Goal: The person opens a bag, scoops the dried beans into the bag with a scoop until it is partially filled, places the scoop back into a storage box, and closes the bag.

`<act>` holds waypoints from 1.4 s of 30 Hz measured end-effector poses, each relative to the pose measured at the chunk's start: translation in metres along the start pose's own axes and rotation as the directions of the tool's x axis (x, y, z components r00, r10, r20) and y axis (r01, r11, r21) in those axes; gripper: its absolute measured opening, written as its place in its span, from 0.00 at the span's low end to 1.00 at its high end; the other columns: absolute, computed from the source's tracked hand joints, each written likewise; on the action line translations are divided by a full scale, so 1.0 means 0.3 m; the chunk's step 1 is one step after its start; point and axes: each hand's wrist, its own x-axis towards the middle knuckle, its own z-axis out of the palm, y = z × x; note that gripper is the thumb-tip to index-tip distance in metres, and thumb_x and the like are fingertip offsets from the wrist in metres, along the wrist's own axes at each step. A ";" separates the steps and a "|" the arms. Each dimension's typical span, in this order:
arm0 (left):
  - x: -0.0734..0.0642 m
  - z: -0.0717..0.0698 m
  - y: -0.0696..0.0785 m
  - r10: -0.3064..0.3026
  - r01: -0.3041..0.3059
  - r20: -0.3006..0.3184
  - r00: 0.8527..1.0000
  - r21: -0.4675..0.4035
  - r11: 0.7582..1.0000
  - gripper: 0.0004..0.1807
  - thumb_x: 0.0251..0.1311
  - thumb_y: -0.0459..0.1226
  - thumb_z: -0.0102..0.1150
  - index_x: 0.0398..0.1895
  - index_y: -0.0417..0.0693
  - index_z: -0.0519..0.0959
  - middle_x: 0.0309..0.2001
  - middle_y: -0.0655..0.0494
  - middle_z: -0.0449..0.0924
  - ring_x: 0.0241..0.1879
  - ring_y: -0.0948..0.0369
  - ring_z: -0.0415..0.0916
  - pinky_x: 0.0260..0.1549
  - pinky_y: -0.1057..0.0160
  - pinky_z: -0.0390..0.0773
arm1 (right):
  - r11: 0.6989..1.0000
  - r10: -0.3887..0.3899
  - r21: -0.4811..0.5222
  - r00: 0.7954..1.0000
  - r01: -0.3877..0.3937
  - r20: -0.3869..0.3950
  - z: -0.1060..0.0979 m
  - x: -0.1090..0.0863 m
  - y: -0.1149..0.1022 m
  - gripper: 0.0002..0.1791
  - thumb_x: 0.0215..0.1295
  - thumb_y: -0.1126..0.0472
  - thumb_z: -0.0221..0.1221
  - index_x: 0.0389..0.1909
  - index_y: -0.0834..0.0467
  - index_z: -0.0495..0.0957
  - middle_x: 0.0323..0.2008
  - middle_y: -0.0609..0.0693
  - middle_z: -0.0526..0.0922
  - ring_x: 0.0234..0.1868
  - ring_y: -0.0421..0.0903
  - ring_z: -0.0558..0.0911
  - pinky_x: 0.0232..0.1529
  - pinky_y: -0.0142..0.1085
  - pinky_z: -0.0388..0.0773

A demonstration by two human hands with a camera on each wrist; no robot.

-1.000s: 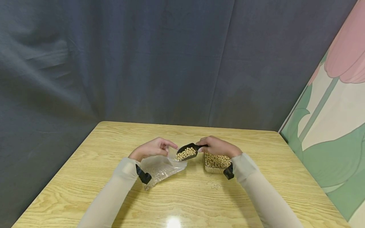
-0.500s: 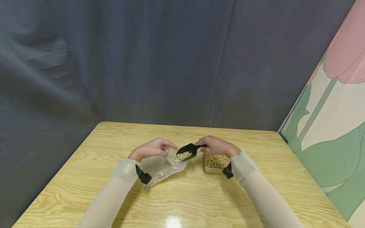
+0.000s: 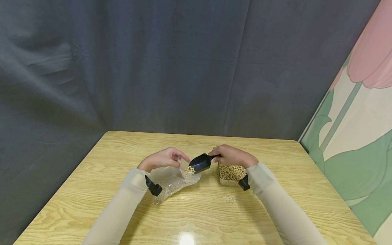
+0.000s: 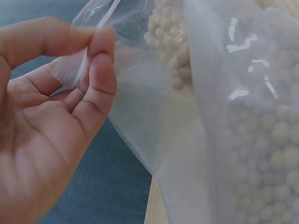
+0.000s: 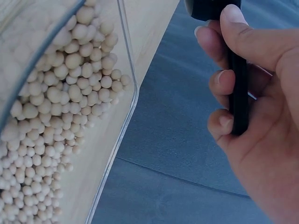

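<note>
My left hand [image 3: 165, 159] pinches the edge of a clear plastic zip bag [image 4: 182, 140] between thumb and fingers, close up in the left wrist view. Pale round beans [image 4: 266, 168] fill the bag's lower part, which lies on the table. My right hand [image 3: 231, 156] grips the handle of a black scoop [image 3: 200, 163], fingers curled round it in the right wrist view [image 5: 238, 88]. The scoop tilts down to the left at the bag's mouth, with a small heap of beans [image 3: 189, 170] at its lip. Most of its bowl is bare.
A clear rectangular box [image 3: 229, 182] of the same beans [image 5: 56, 107] stands below my right hand, partly hidden by it. Small clear bits [image 3: 229, 199] lie on the wooden table [image 3: 196, 217] in front of it. A dark curtain [image 3: 171, 68] hangs behind the table.
The scoop has tipped further toward the bag, and its load of beans has slid down to the lip and into the bag's mouth. My left hand stays nearly in place.
</note>
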 end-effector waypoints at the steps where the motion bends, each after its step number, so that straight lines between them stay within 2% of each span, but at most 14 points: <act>1: 0.000 -0.001 0.000 -0.002 0.002 -0.001 1.000 0.005 1.000 0.20 0.57 0.25 0.54 0.54 0.29 0.76 0.28 0.39 0.77 0.24 0.57 0.69 0.31 0.58 0.72 | 1.000 -0.004 -0.001 1.000 0.004 -0.002 -0.002 -0.001 -0.002 0.17 0.67 0.64 0.56 0.54 0.64 0.79 0.45 0.54 0.85 0.38 0.39 0.78 0.38 0.33 0.72; 5: -0.001 -0.006 0.000 -0.001 0.001 -0.002 1.000 0.020 1.000 0.20 0.57 0.25 0.54 0.54 0.30 0.77 0.29 0.44 0.79 0.24 0.56 0.69 0.31 0.57 0.72 | 1.000 0.007 0.004 1.000 -0.007 -0.003 -0.009 -0.005 -0.009 0.16 0.67 0.63 0.57 0.54 0.63 0.80 0.44 0.53 0.85 0.37 0.38 0.78 0.37 0.33 0.72; 11: -0.004 -0.015 0.003 0.022 -0.022 -0.003 1.000 0.020 1.000 0.22 0.56 0.24 0.53 0.57 0.30 0.75 0.27 0.54 0.78 0.23 0.61 0.69 0.29 0.61 0.71 | 0.999 0.043 0.018 0.999 -0.043 -0.008 -0.023 -0.015 -0.012 0.17 0.67 0.63 0.57 0.54 0.63 0.80 0.45 0.53 0.84 0.37 0.40 0.78 0.38 0.34 0.72; 16: -0.005 -0.024 0.007 0.027 -0.027 0.007 1.000 0.000 1.000 0.24 0.56 0.23 0.52 0.59 0.28 0.72 0.22 0.60 0.73 0.21 0.65 0.63 0.28 0.65 0.69 | 0.999 0.024 0.028 0.999 -0.023 -0.041 -0.038 -0.029 -0.004 0.17 0.66 0.63 0.58 0.54 0.63 0.80 0.45 0.53 0.85 0.38 0.41 0.80 0.38 0.34 0.74; 22: -0.008 -0.032 0.022 0.003 -0.003 0.002 1.000 -0.007 1.000 0.26 0.54 0.23 0.50 0.60 0.33 0.73 0.17 0.62 0.64 0.17 0.66 0.56 0.25 0.66 0.63 | 0.999 0.014 0.047 0.998 -0.011 -0.060 -0.055 -0.053 0.016 0.17 0.67 0.62 0.57 0.55 0.60 0.80 0.43 0.51 0.84 0.34 0.39 0.77 0.36 0.34 0.71; 31: -0.009 -0.040 0.023 -0.002 0.003 0.008 1.000 -0.051 0.999 0.27 0.53 0.23 0.49 0.61 0.34 0.73 0.14 0.64 0.57 0.16 0.65 0.51 0.27 0.59 0.59 | 0.998 0.041 0.041 0.996 -0.038 -0.073 -0.073 -0.102 0.047 0.19 0.66 0.63 0.57 0.57 0.64 0.78 0.46 0.54 0.84 0.40 0.40 0.80 0.39 0.35 0.74; 37: -0.011 -0.032 0.025 0.006 -0.005 0.006 1.000 -0.066 0.998 0.27 0.55 0.23 0.48 0.61 0.33 0.72 0.14 0.63 0.57 0.16 0.65 0.49 0.26 0.61 0.59 | 0.994 0.095 0.056 0.994 -0.092 -0.054 -0.086 -0.149 0.078 0.20 0.67 0.64 0.56 0.58 0.66 0.76 0.50 0.58 0.82 0.47 0.49 0.82 0.44 0.39 0.78; 42: -0.014 -0.027 0.024 0.005 -0.004 0.010 1.000 -0.081 0.997 0.27 0.55 0.23 0.48 0.61 0.34 0.72 0.15 0.64 0.57 0.16 0.65 0.50 0.25 0.63 0.59 | 0.988 0.150 0.036 0.988 -0.149 -0.032 -0.104 -0.190 0.104 0.21 0.68 0.62 0.55 0.59 0.67 0.74 0.55 0.63 0.80 0.54 0.56 0.80 0.51 0.47 0.77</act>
